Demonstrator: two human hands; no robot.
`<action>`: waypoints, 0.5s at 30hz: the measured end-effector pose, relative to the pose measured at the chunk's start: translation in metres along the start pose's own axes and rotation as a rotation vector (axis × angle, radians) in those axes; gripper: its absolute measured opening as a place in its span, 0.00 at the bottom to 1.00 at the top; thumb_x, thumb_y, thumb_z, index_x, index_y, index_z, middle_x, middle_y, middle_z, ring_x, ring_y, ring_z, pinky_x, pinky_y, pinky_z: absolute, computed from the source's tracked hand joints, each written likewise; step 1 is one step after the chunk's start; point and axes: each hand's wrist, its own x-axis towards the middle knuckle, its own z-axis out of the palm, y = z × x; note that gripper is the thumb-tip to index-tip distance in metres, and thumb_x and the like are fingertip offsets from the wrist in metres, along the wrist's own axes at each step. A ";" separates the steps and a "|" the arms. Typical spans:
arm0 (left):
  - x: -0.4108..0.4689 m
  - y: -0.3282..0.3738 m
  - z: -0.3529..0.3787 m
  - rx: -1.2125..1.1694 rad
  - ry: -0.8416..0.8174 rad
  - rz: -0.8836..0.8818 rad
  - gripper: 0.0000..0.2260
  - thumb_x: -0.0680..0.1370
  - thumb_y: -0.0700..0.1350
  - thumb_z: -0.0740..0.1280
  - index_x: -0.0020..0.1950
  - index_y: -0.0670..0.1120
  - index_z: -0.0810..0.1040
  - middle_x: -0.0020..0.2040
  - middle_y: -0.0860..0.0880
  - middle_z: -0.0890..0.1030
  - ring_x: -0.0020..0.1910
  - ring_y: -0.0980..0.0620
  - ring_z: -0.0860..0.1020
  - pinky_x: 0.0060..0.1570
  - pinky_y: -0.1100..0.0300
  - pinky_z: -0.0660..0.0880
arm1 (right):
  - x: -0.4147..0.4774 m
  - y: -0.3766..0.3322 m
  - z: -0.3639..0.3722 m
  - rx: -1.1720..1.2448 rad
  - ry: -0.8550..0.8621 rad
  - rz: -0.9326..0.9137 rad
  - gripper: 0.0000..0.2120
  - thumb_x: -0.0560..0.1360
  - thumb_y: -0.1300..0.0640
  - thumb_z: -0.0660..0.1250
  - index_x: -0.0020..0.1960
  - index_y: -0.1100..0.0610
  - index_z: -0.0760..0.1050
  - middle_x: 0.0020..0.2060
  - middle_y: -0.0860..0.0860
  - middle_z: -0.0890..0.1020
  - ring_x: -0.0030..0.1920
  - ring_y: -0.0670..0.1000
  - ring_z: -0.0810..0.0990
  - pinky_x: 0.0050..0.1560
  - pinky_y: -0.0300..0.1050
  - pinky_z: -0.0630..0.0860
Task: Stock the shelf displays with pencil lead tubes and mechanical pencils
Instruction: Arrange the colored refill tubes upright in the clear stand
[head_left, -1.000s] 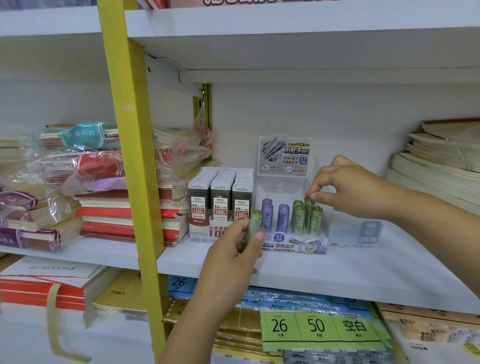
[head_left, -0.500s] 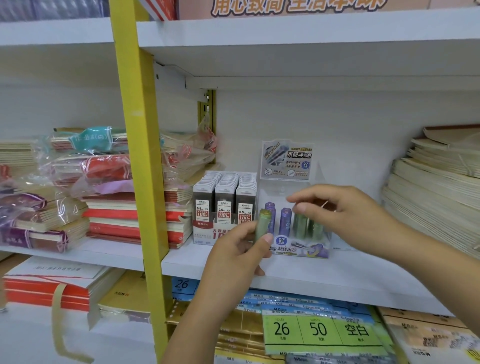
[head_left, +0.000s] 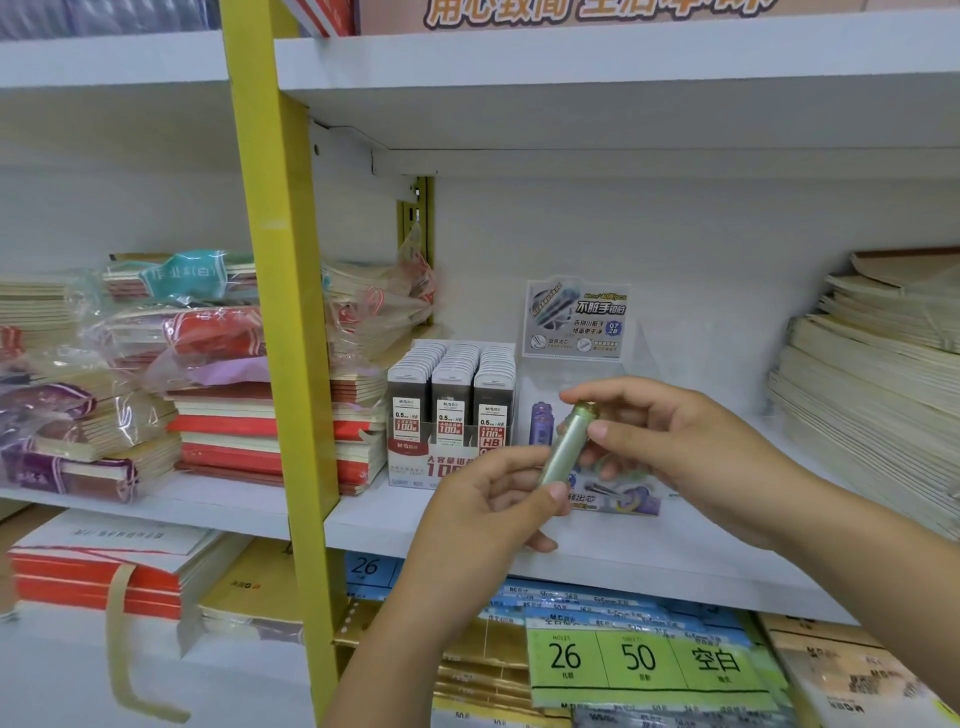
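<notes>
Head view: my left hand (head_left: 493, 499) and right hand (head_left: 670, 447) both pinch one green lead tube (head_left: 566, 447), blocking the clear display (head_left: 613, 499); grey refill box (head_left: 451, 415) stands just beside.

I see my two hands in front of the middle shelf (head_left: 675, 566), sharing one lead tube (head_left: 567, 446): the left hand (head_left: 493, 499) pinches its lower end, the right hand (head_left: 670, 441) its upper end, so it tilts up to the right. Behind them on the shelf sits the clear display (head_left: 613, 493), with a tube (head_left: 540, 423) standing in its left side. The box of lead cases (head_left: 451, 415) stands touching the display's left. Left of the upright post (head_left: 280, 312) lie notebook stacks (head_left: 260, 431); at far right, another paper stack (head_left: 872, 374).
</notes>
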 end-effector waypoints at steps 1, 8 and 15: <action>0.001 -0.001 0.002 0.024 0.031 0.018 0.11 0.75 0.39 0.73 0.54 0.53 0.83 0.47 0.51 0.86 0.46 0.52 0.84 0.36 0.63 0.79 | 0.000 0.000 0.000 0.030 0.001 0.006 0.13 0.76 0.64 0.67 0.56 0.50 0.82 0.45 0.56 0.84 0.44 0.53 0.84 0.43 0.39 0.79; 0.006 -0.015 0.015 0.479 0.194 0.212 0.13 0.76 0.50 0.72 0.58 0.63 0.77 0.52 0.64 0.79 0.54 0.66 0.75 0.50 0.73 0.73 | 0.015 -0.014 -0.018 -0.147 0.214 -0.097 0.12 0.74 0.66 0.69 0.54 0.55 0.79 0.37 0.51 0.84 0.36 0.45 0.82 0.39 0.34 0.78; 0.005 -0.030 0.017 0.936 0.129 0.383 0.16 0.82 0.52 0.63 0.70 0.57 0.73 0.63 0.63 0.71 0.62 0.68 0.59 0.60 0.79 0.51 | 0.052 -0.015 -0.055 -0.781 0.303 -0.214 0.12 0.73 0.59 0.72 0.46 0.44 0.73 0.42 0.41 0.80 0.41 0.34 0.77 0.42 0.23 0.68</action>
